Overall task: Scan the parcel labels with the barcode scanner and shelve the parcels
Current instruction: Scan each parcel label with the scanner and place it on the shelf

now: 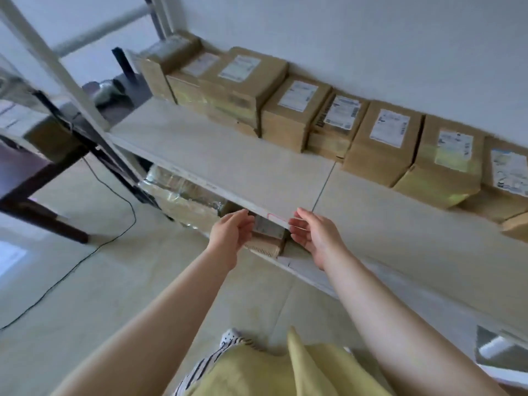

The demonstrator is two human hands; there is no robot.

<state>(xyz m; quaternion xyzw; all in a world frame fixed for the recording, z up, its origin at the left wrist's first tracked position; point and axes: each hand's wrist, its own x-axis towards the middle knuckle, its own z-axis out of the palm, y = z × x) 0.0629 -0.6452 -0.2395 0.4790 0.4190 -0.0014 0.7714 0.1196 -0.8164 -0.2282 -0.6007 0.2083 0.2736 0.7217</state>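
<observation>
A small brown parcel (267, 238) with a label sits on the lower shelf (303, 267), partly hidden under the edge of the upper shelf (228, 155). My left hand (231, 232) is beside the parcel's left side with relaxed fingers. My right hand (314, 235) is beside its right side, fingers straight and apart. Neither hand plainly grips it. Several labelled brown parcels (294, 110) stand in a row along the back of the upper shelf against the wall. No barcode scanner is in view.
A tape-wrapped parcel (183, 195) lies on the lower shelf to the left. A white shelf post (71, 81) rises at the left. A dark table (43, 172) stands at the left with a black cable (85, 252) trailing over the tiled floor.
</observation>
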